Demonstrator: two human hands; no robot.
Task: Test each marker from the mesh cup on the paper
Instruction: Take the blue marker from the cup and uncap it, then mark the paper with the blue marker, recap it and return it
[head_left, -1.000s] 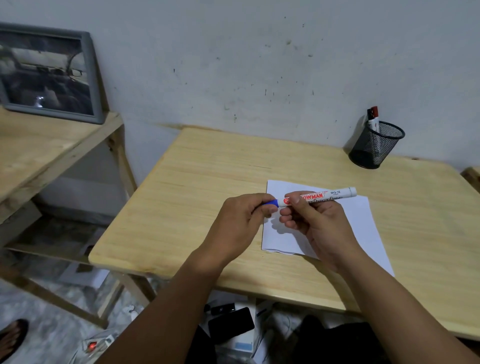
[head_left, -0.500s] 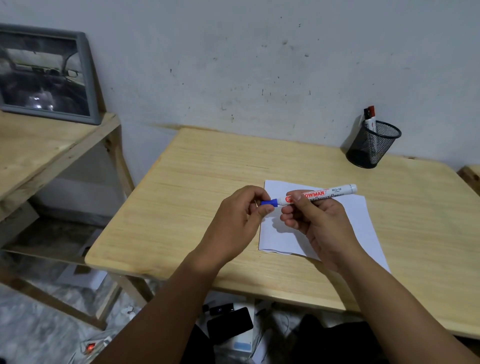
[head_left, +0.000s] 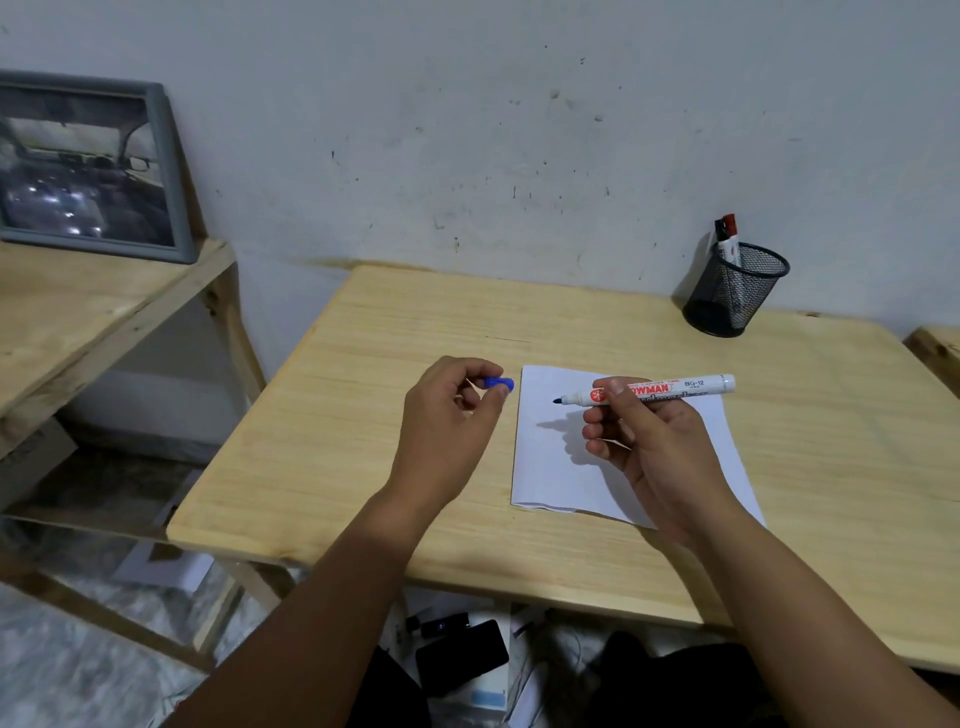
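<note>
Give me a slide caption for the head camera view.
Left hand holds blue cap; right hand holds uncapped marker above paper.

light wooden table with a white paper and, well apart, a black mesh cup

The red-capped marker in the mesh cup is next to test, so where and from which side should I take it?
Take the red-capped marker by its upper end, pinching just below the cap with the fingers coming down from above. It stands nearly upright against the far rim of the mesh cup, and only that end clears the rim. The right hand holds the uncapped marker.
</note>
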